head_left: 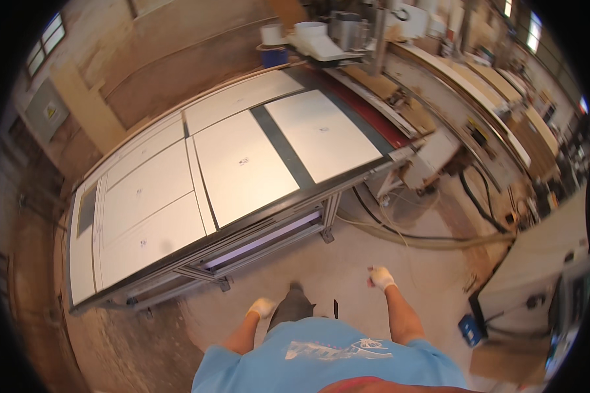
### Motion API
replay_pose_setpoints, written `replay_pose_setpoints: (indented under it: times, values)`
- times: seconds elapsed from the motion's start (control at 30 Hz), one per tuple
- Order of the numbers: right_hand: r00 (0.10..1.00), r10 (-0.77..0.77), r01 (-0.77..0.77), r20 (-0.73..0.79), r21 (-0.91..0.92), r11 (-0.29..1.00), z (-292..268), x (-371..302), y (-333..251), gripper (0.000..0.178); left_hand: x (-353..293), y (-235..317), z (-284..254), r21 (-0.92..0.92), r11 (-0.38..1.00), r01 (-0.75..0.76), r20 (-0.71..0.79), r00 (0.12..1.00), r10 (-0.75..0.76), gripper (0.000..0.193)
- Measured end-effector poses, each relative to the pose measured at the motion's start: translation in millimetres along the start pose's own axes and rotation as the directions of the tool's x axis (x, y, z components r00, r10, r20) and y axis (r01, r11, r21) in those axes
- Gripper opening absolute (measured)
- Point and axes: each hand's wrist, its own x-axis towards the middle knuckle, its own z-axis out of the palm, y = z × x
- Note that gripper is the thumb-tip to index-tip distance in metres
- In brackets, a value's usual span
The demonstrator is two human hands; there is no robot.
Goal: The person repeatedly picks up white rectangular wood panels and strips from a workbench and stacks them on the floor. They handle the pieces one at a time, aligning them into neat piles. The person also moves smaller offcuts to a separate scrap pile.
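A long metal-framed worktable (pixel 284 150) stands slantwise in front of the person, and flat on its dark bed lie white rectangular panels (pixel 242 175), two at the right parted by a bare dark strip. Past its far edge is a blue bucket (pixel 275 57). The person's pale-gloved hands hang well apart and clear of the table, the left hand (pixel 263 306) beside the dark trouser leg (pixel 294 305), the right hand (pixel 382 278) out above the floor (pixel 347 262); whether either grips anything I cannot tell.
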Motion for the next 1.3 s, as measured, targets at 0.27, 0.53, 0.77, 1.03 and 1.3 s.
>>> replay_pose_setpoints:
  times: [0.27,0.53,0.77,1.03,1.3]
  values:
    - [0.844,-0.47,0.413,-0.258,-0.245,0.877,-64,177,-209,0.037,174,291,-149,-0.515,0.691,-0.508,-0.449,0.846,0.287,0.051]
    - [0.735,-0.641,0.362,-0.22,-0.672,0.646,-197,308,-318,0.039,291,454,-215,-0.02,0.97,-0.244,-0.581,0.792,0.187,0.074]
    - [0.85,-0.392,0.038,-0.351,-0.702,0.711,-222,429,-361,0.06,321,491,-190,-0.314,0.948,-0.048,-0.728,0.653,-0.208,0.078]
    - [0.942,-0.203,0.167,-0.266,-0.15,0.974,-254,464,-364,0.061,326,502,-229,-0.735,0.676,0.043,-0.494,0.65,-0.578,0.078]
    - [0.956,-0.176,0.049,0.237,0.461,0.886,-256,479,-370,0.049,306,472,-283,-0.716,0.697,-0.037,-0.495,0.731,-0.47,0.071]
